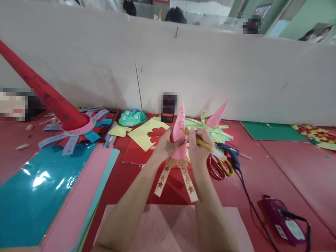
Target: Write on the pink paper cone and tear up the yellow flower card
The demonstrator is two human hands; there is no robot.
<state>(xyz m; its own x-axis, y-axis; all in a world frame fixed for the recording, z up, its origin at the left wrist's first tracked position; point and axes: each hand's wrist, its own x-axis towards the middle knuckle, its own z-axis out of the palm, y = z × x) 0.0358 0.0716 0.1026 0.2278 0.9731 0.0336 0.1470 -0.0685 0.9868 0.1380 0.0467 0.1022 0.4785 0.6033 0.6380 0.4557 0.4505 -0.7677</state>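
A pink paper cone (181, 120) stands upright in front of me, with brown drawn letters down its side. My left hand (168, 144) is closed around its left side. Held in my right hand (201, 145) is a gold-brown marker (203, 144), its tip at the cone's surface. Below the cone, an orange scalloped edge (172, 163) shows, and two pale paper strips hang toward me. The left strip (162, 180) bears letters and a star; the right strip (189, 183) carries two B's and a star. My hands hide part of the cone's lower half.
A glue gun (231, 154) and scissors (219, 167) lie to the right, with a purple power strip (285, 220) nearer me. A second pink cone (217, 115) stands behind. On the left are a tall red cone (60, 101) and stacked coloured sheets (47, 192).
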